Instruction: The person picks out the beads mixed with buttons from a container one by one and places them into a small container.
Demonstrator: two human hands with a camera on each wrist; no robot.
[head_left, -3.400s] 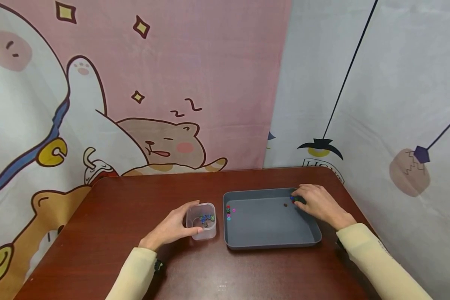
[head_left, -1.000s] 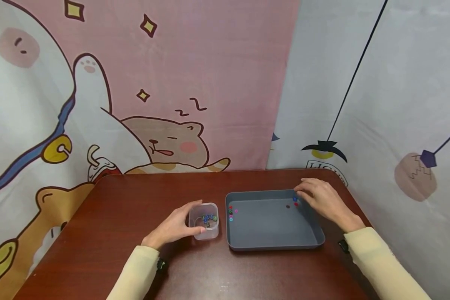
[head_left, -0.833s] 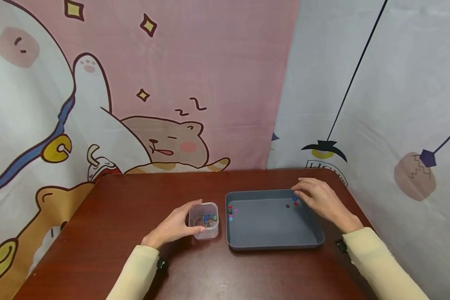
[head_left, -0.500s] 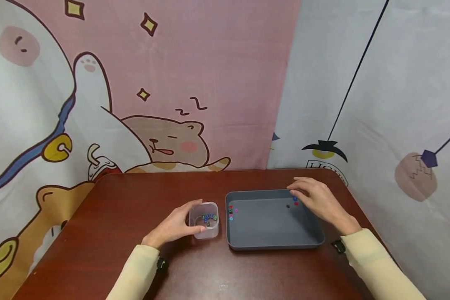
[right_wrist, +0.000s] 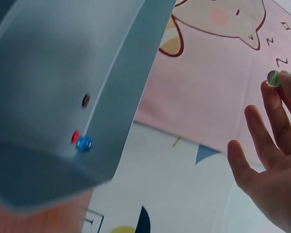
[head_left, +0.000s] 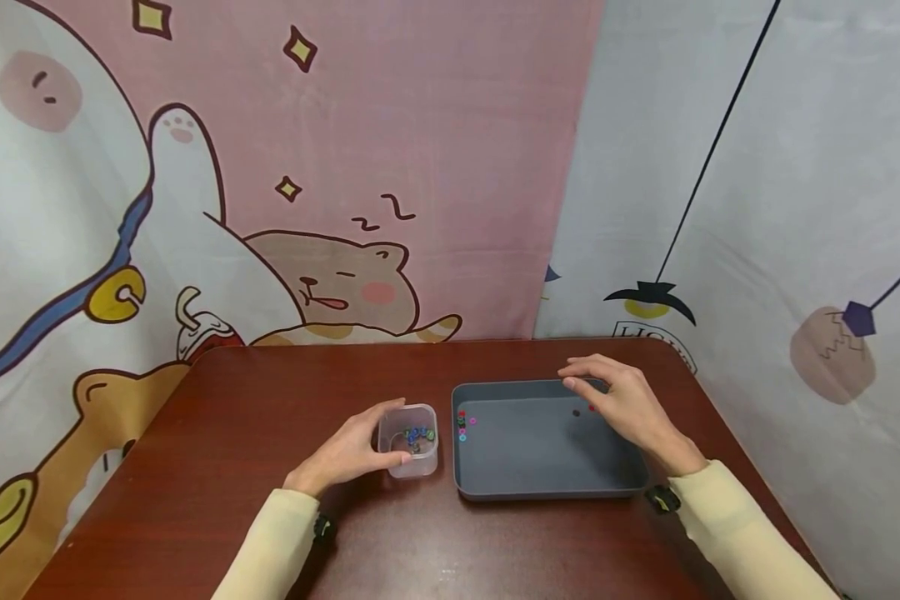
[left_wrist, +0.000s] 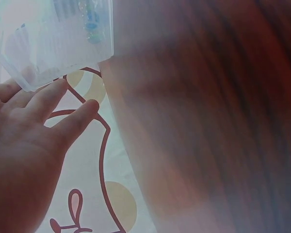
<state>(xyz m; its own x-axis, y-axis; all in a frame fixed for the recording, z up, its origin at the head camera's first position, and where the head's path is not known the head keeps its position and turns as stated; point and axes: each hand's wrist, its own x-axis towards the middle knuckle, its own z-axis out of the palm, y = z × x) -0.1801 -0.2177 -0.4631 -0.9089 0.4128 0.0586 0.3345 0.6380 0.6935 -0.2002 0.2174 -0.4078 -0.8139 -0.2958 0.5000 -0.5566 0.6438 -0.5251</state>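
My left hand holds a clear square plastic container, thumb at the near side and fingers at the far side. Several blue and green marbles lie inside it. My right hand is raised over the far right part of a grey tray. Its thumb and index finger pinch a small green glass marble, too small to make out in the head view. In the tray's far right corner, a blue marble touches a small red piece, with a brown disc nearby.
Along the tray's left wall lie several small coloured pieces, with a pink ring beside them. The dark red-brown table carries both tray and container. Printed cloth hangs behind the table and at its right.
From the tray's far right corner, my right hand has risen and moved left with the green marble. The blue marble and red piece stay behind there. My left hand keeps its hold on the container.
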